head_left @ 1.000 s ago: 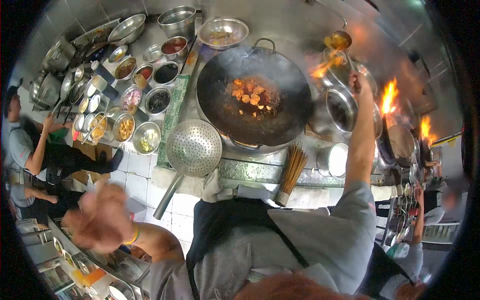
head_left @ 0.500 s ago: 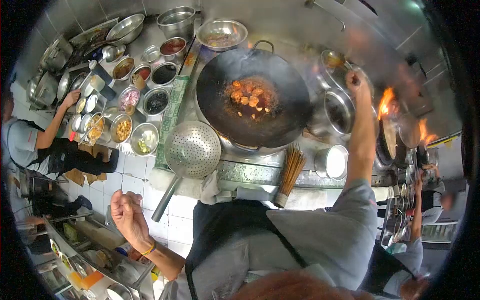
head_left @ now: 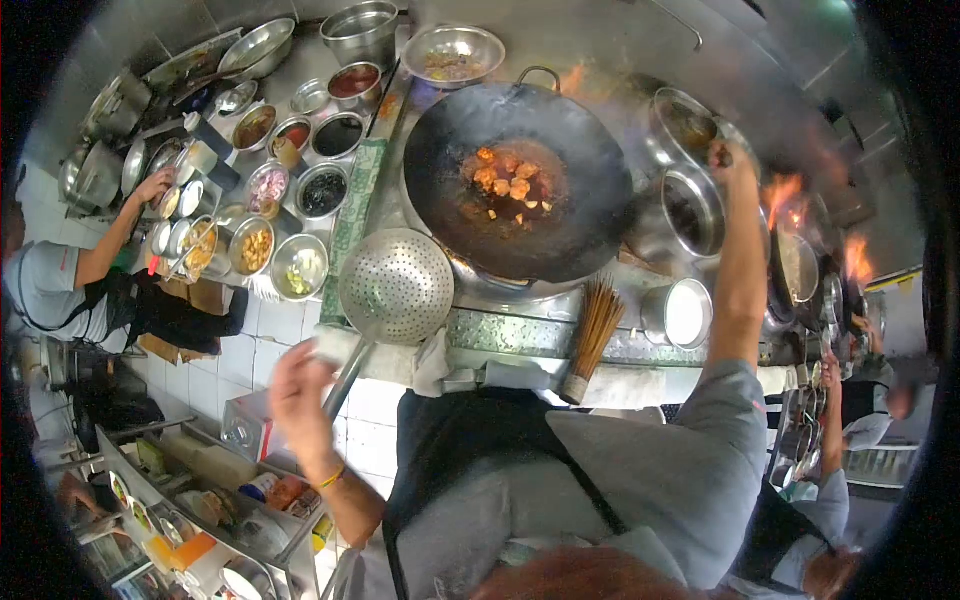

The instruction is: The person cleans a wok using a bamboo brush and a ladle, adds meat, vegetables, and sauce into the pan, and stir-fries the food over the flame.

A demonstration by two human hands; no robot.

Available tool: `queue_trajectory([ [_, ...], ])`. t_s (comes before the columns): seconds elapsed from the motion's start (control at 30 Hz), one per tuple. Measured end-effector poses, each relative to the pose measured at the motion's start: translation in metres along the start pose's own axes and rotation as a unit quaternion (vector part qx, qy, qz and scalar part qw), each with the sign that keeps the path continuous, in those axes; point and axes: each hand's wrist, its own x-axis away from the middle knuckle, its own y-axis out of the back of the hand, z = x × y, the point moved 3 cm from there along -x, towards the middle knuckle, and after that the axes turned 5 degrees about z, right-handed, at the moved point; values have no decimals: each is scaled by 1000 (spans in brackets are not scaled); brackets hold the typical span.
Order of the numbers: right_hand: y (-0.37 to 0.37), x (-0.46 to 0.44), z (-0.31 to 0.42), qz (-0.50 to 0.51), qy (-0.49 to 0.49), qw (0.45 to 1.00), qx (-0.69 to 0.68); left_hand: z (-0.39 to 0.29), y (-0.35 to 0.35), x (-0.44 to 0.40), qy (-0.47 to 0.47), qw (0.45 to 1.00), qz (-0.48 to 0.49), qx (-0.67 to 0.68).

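Observation:
My right hand (head_left: 733, 160) is closed round the handle of a ladle (head_left: 697, 133), whose bowl is at a metal pot (head_left: 677, 108) at the back right. My left hand (head_left: 300, 390) is raised beside the handle of a perforated strainer (head_left: 397, 288); it is blurred, and whether its fingers touch anything is unclear. Between my hands and further back, a large black wok (head_left: 440, 180) holds browned chunks of food (head_left: 507, 176) in a little reddish liquid, with smoke rising. A bamboo brush (head_left: 595, 335) stands at the counter's front edge.
Bowls of sauces and ingredients (head_left: 322, 192) stand at the left. A pot of white contents (head_left: 686, 314) and a steel pot (head_left: 692, 210) are right of the wok. Flames (head_left: 783, 196) rise further right. Co-workers (head_left: 75, 280) are at the left and far right.
The ladle has come down from above the pots to the pot. My left hand has moved right and up, towards the strainer's handle. The flames by the ladle have shrunk.

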Motion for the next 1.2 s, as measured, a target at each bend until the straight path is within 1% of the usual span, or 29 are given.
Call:
queue_trajectory([
  [0.03, 9, -10, 1, -7, -60, 998, -6, -1, -31, -1, 49, 996, 69, -19],
  [0.07, 11, -14, 0, -11, -48, 994, 100, 4, -63, -6, -50, 976, 188, -98],
  [0.1, 18, -15, -6, -17, -35, 978, 203, -4, -100, -11, -202, 925, 251, -203],
  [0.13, 27, -21, -10, -23, -18, 952, 303, -7, -135, -13, -273, 897, 252, -239],
  [0.17, 53, -46, -26, -29, -5, 901, 434, -2, -163, -14, -302, 885, 239, -261],
  [0.2, 52, -42, -39, -99, 78, 842, 524, 7, -182, -18, -333, 871, 226, -281],
  [0.23, 51, -34, -49, -170, 158, 763, 604, 23, -193, -31, -329, 862, 248, -296],
  [0.27, 50, -18, -53, -238, 231, 665, 670, 41, -205, -42, -325, 851, 272, -310],
  [0.3, 50, -6, -52, -239, 251, 647, 679, 46, -212, -49, -322, 839, 295, -325],
  [0.4, 65, 18, -15, -36, 89, 765, 637, 50, -221, -55, -332, 832, 325, -305],
  [0.43, 42, 61, -1, -35, 67, 776, 626, 62, -225, -52, -300, 830, 378, -279],
  [0.53, 42, 99, -16, -102, 161, 820, 540, 42, -213, -15, -303, 828, 356, -310],
  [0.6, 22, 145, -14, -103, 234, 890, 378, 10, -200, 16, -309, 843, 337, -284],
  [0.63, 23, 155, -7, -65, 186, 936, 291, 11, -198, 23, -296, 852, 337, -271],
  [0.7, 41, 161, -16, 27, 86, 991, 94, 21, -204, 18, -328, 852, 322, -253],
  [0.73, 55, 148, -22, 81, 39, 996, -14, 28, -210, 9, -346, 852, 309, -242],
  [0.77, 65, 134, -30, 134, -8, 983, -123, 35, -216, 1, -351, 852, 305, -241],
  [0.8, 69, 119, -37, 109, 36, 990, 86, 41, -216, 6, -333, 849, 321, -257],
  [0.83, 94, 77, -62, -16, 198, 907, 370, 45, -214, 12, -314, 847, 330, -273],
  [0.87, 102, 38, -74, -142, 347, 707, 599, 45, -217, 11, -302, 845, 334, -289],
  [0.9, 85, 37, -62, -138, 263, 766, 571, 37, -215, 22, -330, 850, 315, -264],
  [0.93, 75, 47, -59, -130, 164, 815, 540, 34, -212, 30, -313, 859, 307, -265],
  [0.97, 70, 54, -60, -119, 63, 852, 506, 34, -213, 31, -314, 860, 298, -270],
  [1.03, 80, -1, -78, -115, 106, 844, 513, 37, -217, 29, -317, 862, 279, -280],
  [1.07, 54, 16, -61, -90, 68, 919, 378, 41, -219, 27, -319, 862, 272, -286],
  [1.1, 23, 39, -41, -82, 27, 968, 234, 42, -223, 24, -323, 862, 263, -290],
  [1.13, 21, 3, -34, -40, -70, 995, -58, 40, -224, 26, -318, 863, 267, -289],
  [1.17, 1, 17, -4, -79, -129, 913, -379, 37, -222, 31, -313, 864, 270, -288],
  [1.2, 16, -20, 2, -5, -108, 895, -433, 35, -219, 35, -302, 864, 278, -290],
])
